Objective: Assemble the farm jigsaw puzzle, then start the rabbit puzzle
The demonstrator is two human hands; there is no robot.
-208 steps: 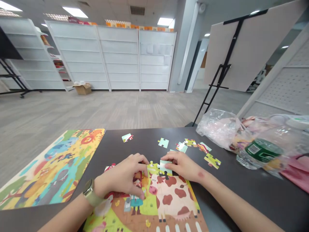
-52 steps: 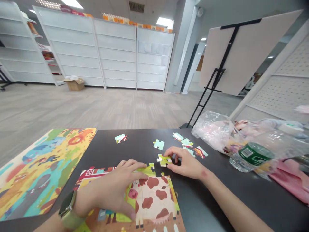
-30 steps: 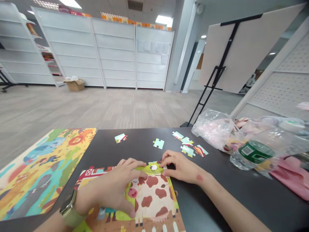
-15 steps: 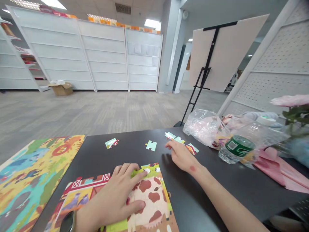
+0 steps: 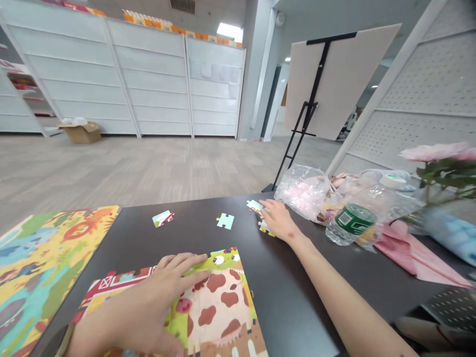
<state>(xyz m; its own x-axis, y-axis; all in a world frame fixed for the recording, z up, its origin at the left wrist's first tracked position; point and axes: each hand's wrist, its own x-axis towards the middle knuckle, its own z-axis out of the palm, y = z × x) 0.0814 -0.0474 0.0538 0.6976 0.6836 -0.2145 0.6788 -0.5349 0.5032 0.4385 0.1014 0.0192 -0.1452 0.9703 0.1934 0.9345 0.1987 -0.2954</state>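
Note:
My left hand [image 5: 158,290] lies over a partly assembled jigsaw puzzle [image 5: 223,305], fingers stretched out. The puzzle shows a spotted cow, sheep and a red barn; part of it is hidden beneath that hand. Farther away on the right, my right hand [image 5: 278,218] reaches over loose pieces, its fingers spread. A pale puzzle piece [image 5: 253,205] sits at its fingertips, and a green-edged puzzle piece [image 5: 265,228] shows partly below the fingers. Left of these are a light green puzzle piece [image 5: 225,221] and a piece with a red stripe [image 5: 162,218].
A colourful animal picture board [image 5: 44,258] covers the dark table's left side. On the right are a plastic bag [image 5: 303,191], a bottle with a green label [image 5: 353,220], pink cloth [image 5: 412,250] and pink flowers [image 5: 439,151]. An easel [image 5: 308,111] stands beyond the table.
My right hand has shifted over the loose pieces and now hides the orange-marked one. The green-edged piece lies nearer to me. My left hand has drawn back leftward, uncovering the cow's snout.

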